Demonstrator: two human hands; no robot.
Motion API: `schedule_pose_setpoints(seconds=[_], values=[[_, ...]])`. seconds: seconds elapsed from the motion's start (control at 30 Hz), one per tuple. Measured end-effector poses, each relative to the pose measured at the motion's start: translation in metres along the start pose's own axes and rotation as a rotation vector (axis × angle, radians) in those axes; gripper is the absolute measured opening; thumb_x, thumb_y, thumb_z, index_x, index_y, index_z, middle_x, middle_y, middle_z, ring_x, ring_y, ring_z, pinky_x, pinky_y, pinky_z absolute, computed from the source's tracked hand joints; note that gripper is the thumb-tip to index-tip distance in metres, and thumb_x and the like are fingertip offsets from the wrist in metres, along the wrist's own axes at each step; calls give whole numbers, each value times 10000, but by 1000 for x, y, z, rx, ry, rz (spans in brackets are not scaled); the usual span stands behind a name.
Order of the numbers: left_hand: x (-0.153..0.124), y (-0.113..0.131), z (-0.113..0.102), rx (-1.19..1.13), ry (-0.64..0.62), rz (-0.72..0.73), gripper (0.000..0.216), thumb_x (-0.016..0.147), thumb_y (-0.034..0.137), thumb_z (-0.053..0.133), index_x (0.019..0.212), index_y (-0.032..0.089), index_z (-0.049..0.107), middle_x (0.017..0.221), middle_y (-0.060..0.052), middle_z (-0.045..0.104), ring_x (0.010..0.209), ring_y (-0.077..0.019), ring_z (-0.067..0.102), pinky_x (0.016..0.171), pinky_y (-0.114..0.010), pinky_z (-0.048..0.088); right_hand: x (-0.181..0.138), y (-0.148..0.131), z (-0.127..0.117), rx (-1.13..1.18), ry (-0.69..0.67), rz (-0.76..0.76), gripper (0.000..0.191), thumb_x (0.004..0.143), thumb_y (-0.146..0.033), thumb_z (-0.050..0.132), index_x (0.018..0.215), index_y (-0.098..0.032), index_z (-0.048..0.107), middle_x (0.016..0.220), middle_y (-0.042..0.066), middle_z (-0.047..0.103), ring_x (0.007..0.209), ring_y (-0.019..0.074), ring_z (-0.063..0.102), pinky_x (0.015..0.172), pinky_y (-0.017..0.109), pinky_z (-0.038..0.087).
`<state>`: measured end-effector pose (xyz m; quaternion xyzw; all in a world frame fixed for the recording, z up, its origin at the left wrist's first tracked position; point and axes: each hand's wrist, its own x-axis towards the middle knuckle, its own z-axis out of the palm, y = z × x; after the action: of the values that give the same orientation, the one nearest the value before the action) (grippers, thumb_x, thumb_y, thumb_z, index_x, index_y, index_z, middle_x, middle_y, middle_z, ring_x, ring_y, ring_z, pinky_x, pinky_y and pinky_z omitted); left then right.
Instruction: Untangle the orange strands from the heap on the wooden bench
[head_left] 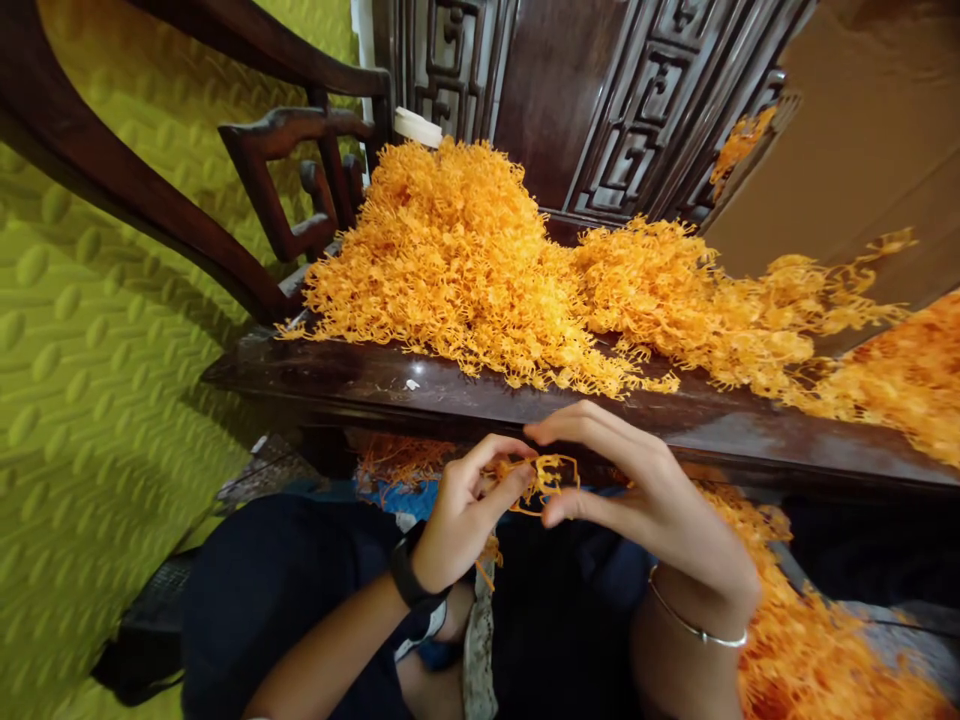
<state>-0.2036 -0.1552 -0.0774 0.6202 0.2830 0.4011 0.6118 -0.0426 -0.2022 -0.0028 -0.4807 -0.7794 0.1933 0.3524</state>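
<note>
My left hand (465,515), with a black band on its wrist, pinches a small orange plastic piece (555,478) between thumb and fingers. The piece has a thin outer frame with little shapes inside it. Around its right end my right hand (645,480) is curved, thumb and fingers spread apart; whether a fingertip touches the frame I cannot tell. Both hands are above my lap, just in front of the dark wooden bench (360,385). On the bench lies a big heap of small orange plastic pieces (457,260).
More orange pieces (817,620) lie low on the right, and a few (405,460) under the bench edge. A cardboard sheet (847,150) leans at the back right. The bench's carved armrest (285,190) rises at the left beside a green textured wall (112,400).
</note>
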Motion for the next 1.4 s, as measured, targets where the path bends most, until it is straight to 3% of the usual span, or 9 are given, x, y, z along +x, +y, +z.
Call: schedule_pose_setpoints(seconds=[0.1,0.17,0.23,0.53,0.7,0.83,1.03,1.4], values=[[-2,-4,2,24,-23,-6,263,827,401,554,949,179,624,815,-10,613,517,-62,391,443,-187,259,2,-2,5,25,140,-13,26,814,-210,616,796,-191,615,804,45,572,770,168,542,683,295,444],[-4,-6,4,32,-51,6,262,843,399,532,971,187,619,810,-4,611,500,-57,369,443,-190,252,5,-2,9,98,274,10,112,834,-177,581,722,-181,581,747,32,546,716,149,517,654,284,422],[-5,-8,7,23,-63,18,274,862,399,500,997,188,611,783,-2,600,519,-65,385,464,-191,274,8,-2,13,215,319,64,145,848,-170,555,704,-178,562,730,21,526,699,135,496,644,272,406],[-9,0,2,29,-77,30,280,890,395,452,1008,204,620,644,22,517,544,-78,419,508,-189,330,21,10,37,730,596,127,118,776,-169,563,665,-186,528,720,12,442,695,137,436,626,263,366],[-12,3,1,80,-102,14,296,883,407,460,1012,193,620,711,4,563,536,-72,415,497,-191,325,23,11,36,878,525,83,164,760,-207,548,620,-191,463,674,6,357,676,152,395,620,291,343],[-12,4,2,69,-124,20,298,884,401,458,1022,191,620,729,-5,576,557,-79,437,511,-191,340,23,11,33,973,446,141,193,722,-212,556,599,-193,409,657,0,305,639,152,354,587,295,329],[-14,8,7,-42,-159,-22,258,882,381,471,989,195,614,657,23,512,540,-68,437,508,-175,343,21,10,32,1014,468,194,209,649,-190,587,587,-192,387,645,-6,292,616,144,331,555,283,306],[-15,10,10,-108,-159,-66,221,877,374,484,931,190,594,602,38,463,518,-68,413,485,-180,318,28,9,37,987,490,185,298,656,-259,580,594,-204,294,637,-15,252,598,146,330,552,298,329]])
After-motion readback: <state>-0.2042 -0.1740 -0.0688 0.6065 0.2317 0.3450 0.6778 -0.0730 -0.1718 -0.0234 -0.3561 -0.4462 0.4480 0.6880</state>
